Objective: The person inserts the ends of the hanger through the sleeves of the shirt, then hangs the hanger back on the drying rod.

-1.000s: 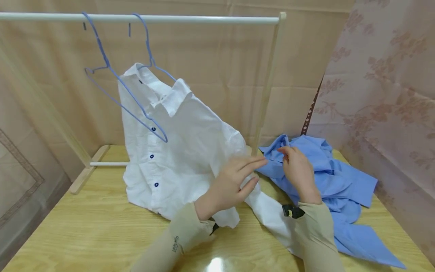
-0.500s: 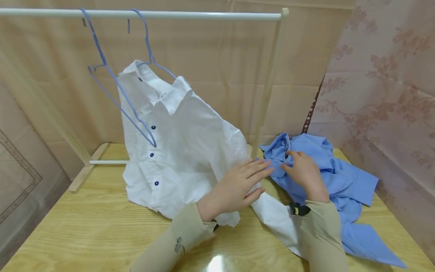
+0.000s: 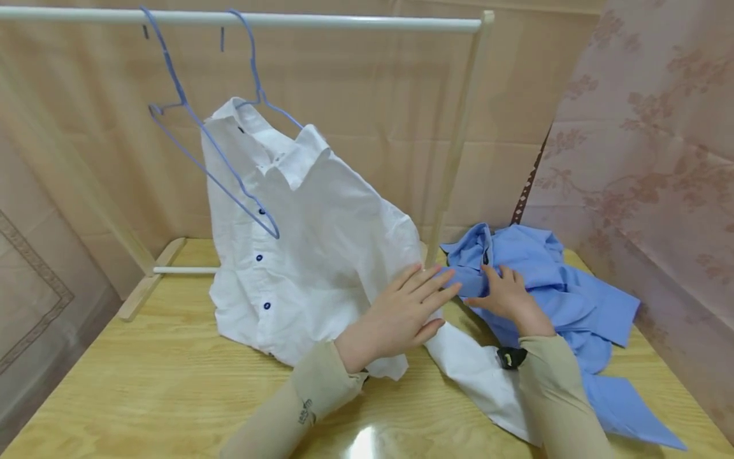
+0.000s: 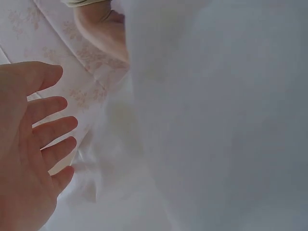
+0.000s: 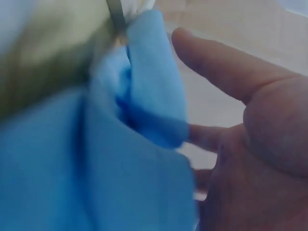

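A white shirt [image 3: 321, 236] with dark buttons hangs on a blue wire hanger [image 3: 255, 70], its hem and one sleeve on the table. My left hand [image 3: 395, 315] is spread in front of the shirt's sleeve side, fingers extended. The left wrist view shows that hand [image 4: 29, 139] holding nothing beside white cloth. A blue shirt [image 3: 550, 274] lies crumpled at the right. Over its collar area my right hand [image 3: 510, 296] has thumb and fingers apart. In the right wrist view some fingertips of that hand [image 5: 260, 125] pass behind the blue cloth [image 5: 156, 86]; contact is unclear.
A second blue hanger [image 3: 178, 83], bare, hangs from the white rail [image 3: 355, 23] left of the white shirt's hanger. The rack's wooden post [image 3: 459, 140] stands between the shirts. Wooden table [image 3: 149, 370] below, beige curtain [image 3: 395, 115] behind, floral cloth [image 3: 648, 166] at right.
My right hand has moved slightly right and down over the blue shirt, its fingers spreading. My left hand's fingers have spread in front of the white shirt. The bare hanger swings slightly.
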### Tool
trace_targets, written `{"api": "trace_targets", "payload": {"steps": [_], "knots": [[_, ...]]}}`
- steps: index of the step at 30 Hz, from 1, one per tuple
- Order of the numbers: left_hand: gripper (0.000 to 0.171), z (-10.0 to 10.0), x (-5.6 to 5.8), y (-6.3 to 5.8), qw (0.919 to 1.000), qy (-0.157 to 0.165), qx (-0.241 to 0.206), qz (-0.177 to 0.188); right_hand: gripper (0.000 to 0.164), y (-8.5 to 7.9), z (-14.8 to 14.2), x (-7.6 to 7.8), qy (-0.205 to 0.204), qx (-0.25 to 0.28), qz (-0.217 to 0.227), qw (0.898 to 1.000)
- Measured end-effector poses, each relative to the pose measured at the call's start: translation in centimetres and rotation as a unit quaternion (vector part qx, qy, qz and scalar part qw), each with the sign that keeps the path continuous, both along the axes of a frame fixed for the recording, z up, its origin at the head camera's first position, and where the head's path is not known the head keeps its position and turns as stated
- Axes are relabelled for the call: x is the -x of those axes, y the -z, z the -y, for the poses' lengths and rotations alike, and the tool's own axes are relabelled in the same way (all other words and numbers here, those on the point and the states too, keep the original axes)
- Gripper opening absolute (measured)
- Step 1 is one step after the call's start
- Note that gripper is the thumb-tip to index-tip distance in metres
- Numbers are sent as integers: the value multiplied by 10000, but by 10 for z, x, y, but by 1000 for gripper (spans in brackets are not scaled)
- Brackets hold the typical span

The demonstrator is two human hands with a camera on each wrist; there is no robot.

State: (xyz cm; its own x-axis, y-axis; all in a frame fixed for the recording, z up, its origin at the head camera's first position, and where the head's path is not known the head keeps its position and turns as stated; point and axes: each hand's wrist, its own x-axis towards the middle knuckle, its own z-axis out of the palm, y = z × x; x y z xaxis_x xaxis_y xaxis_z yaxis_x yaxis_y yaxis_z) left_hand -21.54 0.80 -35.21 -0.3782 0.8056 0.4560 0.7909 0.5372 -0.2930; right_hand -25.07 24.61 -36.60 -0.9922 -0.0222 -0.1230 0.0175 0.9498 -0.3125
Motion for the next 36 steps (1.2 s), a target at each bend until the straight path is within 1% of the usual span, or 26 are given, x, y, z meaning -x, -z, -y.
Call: {"api": "trace_targets", "payload": {"steps": [4, 7, 10, 13, 17, 20, 22, 25, 28, 31, 36], "knots": [[54, -1, 0, 0, 9999, -65, 77, 44, 92, 9, -4, -1, 28, 369, 222, 9991], [55, -1, -1, 1, 9999, -65, 82, 91, 94, 14, -5, 0, 123, 412, 285, 9987], [55, -1, -1, 2, 9998, -69, 74, 154, 91, 18, -5, 2, 211, 336, 371, 9985], [55, -1, -1, 2, 9996, -124, 101, 218, 86, 21, -5, 5, 221, 106, 416, 9988], [53, -3, -2, 2, 9991, -203, 219, 292, 77, 24, -6, 8, 164, -206, 341, 9991], [52, -7, -2, 4, 9985, -219, 358, 350, 67, 26, -7, 10, 175, -233, 205, 9994], [52, -10, -3, 5, 9980, -206, 453, 398, 57, 27, -7, 10, 200, -177, 48, 9996], [53, -15, -3, 8, 9974, -178, 561, 411, 48, 29, -10, 11, 245, -150, -221, 9993], [53, -19, -4, 10, 9962, -185, 683, 505, 43, 28, -13, 10, 367, -80, -533, 9979], [53, -24, -3, 11, 9957, -148, 702, 590, 41, 24, -17, 8, 515, 125, -778, 9956], [51, -33, 0, 15, 9959, -114, 705, 547, 33, 14, -26, 3, 558, 463, -1370, 9879]]}}
